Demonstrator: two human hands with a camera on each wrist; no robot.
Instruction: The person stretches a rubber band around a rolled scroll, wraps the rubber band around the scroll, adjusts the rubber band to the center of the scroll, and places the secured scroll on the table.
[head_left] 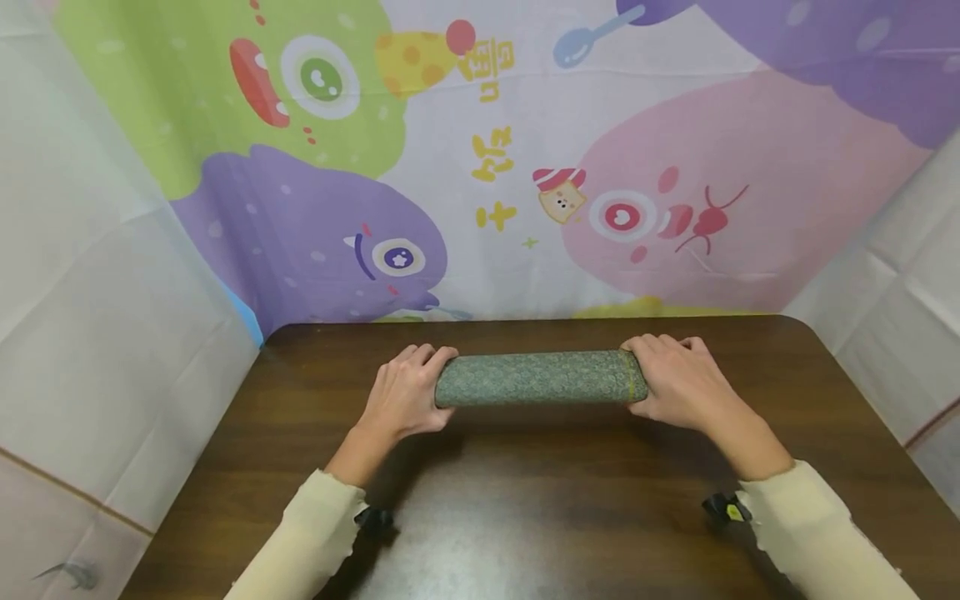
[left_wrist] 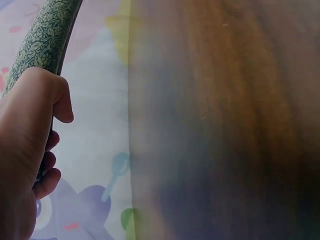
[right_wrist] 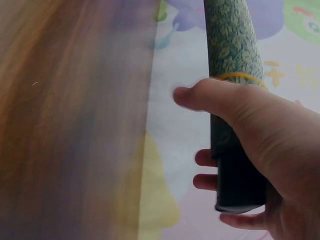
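A long green leaf-patterned object (head_left: pixel 536 377) is held level above the table in the head view. It has a thin yellow band (right_wrist: pixel 240 76) near its right end, and that end is black (right_wrist: pixel 242 182) in the right wrist view. My left hand (head_left: pixel 408 387) grips the left end, thumb on the near side and fingers curled behind. At the other end, my right hand (head_left: pixel 675 379) holds on round the banded part, its fingers wrapping past the black end. The palms hide parts of both ends.
The brown wooden table (head_left: pixel 540 500) lies under the hands. Behind it hangs a cloth (head_left: pixel 480 275) printed with cartoon monsters. Pale walls (head_left: pixel 97 275) close in on both sides. Dark wrist devices (head_left: pixel 372 521) sit by the cream sleeves (head_left: pixel 307 533).
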